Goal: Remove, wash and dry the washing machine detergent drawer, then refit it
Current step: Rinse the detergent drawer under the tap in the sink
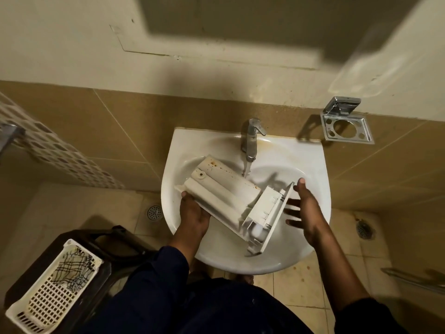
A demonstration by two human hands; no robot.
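Note:
The white detergent drawer (224,192) lies upside down and slanted over the white sink (310,157), its stained rear end toward the tap (250,138). Water runs from the tap just past the drawer's far edge. My left hand (193,214) grips the drawer's near left side from below, thumb on its edge. My right hand (304,208) is spread with straight fingers beside the drawer's front panel (274,219), the thumb touching the panel's top corner.
A chrome holder (344,124) is fixed to the tiled wall right of the sink. A white perforated basket (53,288) sits on a dark stool at lower left. Floor drains (154,212) lie on the tiles on both sides.

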